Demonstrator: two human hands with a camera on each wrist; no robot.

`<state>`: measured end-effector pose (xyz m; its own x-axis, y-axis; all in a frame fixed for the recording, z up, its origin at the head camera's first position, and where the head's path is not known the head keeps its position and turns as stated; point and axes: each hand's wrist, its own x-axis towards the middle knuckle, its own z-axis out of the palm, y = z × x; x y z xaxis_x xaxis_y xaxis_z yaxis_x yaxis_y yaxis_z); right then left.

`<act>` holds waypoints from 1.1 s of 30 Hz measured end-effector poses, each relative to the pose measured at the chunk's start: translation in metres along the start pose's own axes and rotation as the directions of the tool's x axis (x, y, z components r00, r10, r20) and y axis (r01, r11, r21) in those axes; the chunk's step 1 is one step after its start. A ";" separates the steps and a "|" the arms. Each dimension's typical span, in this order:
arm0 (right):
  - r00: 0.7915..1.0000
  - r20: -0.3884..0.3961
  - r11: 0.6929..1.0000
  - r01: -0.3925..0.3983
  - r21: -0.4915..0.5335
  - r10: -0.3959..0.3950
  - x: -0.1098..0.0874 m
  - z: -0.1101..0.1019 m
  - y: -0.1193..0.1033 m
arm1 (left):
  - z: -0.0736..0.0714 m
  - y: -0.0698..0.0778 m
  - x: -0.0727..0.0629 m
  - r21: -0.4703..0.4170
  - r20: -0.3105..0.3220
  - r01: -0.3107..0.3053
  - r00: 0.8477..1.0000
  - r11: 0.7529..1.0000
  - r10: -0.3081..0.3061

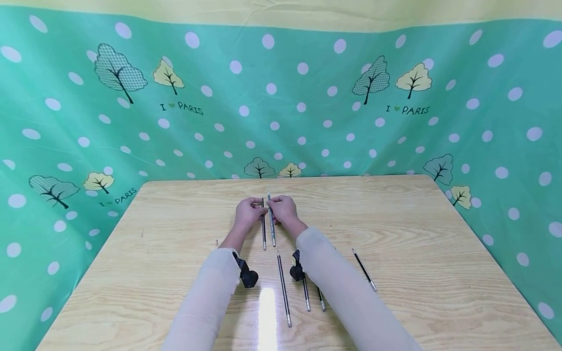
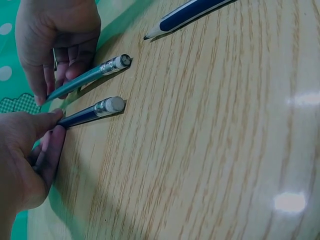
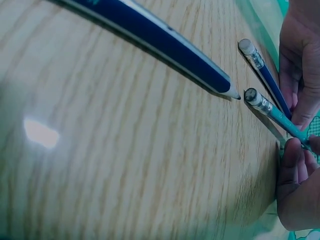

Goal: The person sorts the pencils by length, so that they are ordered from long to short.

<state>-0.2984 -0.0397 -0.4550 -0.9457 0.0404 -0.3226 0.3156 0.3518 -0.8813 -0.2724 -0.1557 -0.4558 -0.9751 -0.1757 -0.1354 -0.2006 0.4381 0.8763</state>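
Side by side near the table's far edge, my two hands each hold a pencil by its far part, eraser ends toward me. My left hand (image 1: 247, 213) pinches a dark blue pencil (image 1: 264, 233) between thumb and finger; its white eraser shows in the left wrist view. Between the fingers of my right hand (image 1: 284, 210) is a teal pencil (image 3: 277, 117) with a dark-tipped eraser end. The two pencils lie nearly parallel, a small gap apart. Closer to me, a dark striped pencil (image 1: 283, 287) lies on the table, its sharpened point facing the hands.
More dark pencils lie near the right forearm: one (image 1: 306, 295) and another (image 1: 322, 300) partly hidden by the arm, and one (image 1: 364, 270) beyond it. A small light piece (image 1: 216, 242) shows beside the left wrist. A green dotted curtain (image 1: 303, 122) hangs behind the wooden table (image 1: 145, 273).
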 end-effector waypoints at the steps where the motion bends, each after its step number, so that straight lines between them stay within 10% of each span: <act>1: 1.000 0.003 1.000 0.001 -0.006 -0.001 0.000 0.000 0.000 | 0.000 0.000 0.000 -0.002 0.001 0.002 1.000 1.000 -0.002; 33: 0.999 0.023 0.998 0.023 -0.062 -0.022 0.000 0.001 0.001 | 0.001 0.000 -0.001 -0.039 -0.009 -0.002 1.000 0.999 0.002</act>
<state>-0.2986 -0.0402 -0.4558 -0.9503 0.0109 -0.3111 0.2879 0.4103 -0.8653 -0.2714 -0.1551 -0.4559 -0.9746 -0.1825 -0.1296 -0.1944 0.4037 0.8940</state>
